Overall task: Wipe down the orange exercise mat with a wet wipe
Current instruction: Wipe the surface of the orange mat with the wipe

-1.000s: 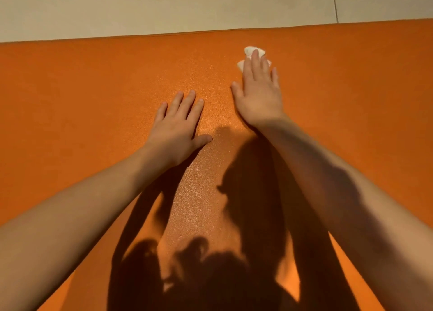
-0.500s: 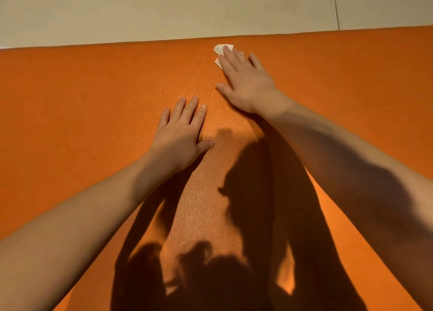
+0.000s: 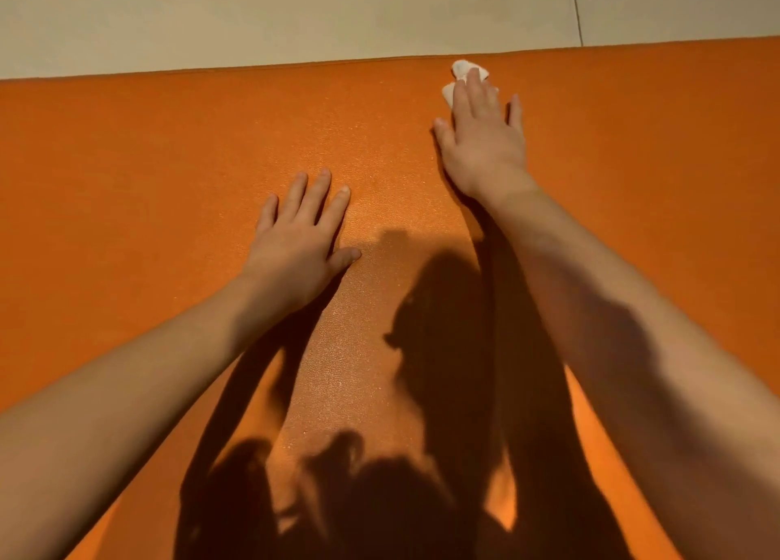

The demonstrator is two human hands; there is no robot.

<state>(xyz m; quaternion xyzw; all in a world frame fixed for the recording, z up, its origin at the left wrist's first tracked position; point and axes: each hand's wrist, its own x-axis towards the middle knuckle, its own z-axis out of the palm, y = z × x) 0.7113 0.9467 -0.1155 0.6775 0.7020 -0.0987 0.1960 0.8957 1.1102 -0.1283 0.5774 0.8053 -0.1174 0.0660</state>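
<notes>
The orange exercise mat [image 3: 139, 171] fills most of the view, its far edge running across the top. My right hand [image 3: 481, 137] lies flat near that far edge, straight fingers pressing a crumpled white wet wipe [image 3: 462, 70] onto the mat; most of the wipe is hidden under the fingers. My left hand [image 3: 299, 239] rests flat on the mat, fingers spread, nearer to me and to the left, holding nothing.
Pale tiled floor [image 3: 295, 11] lies beyond the mat's far edge. Dark shadows of my arms and head fall across the mat's near middle.
My right hand has slid the wipe along the far edge, first to the left, then back to the right. My left hand has stayed planted in place.
</notes>
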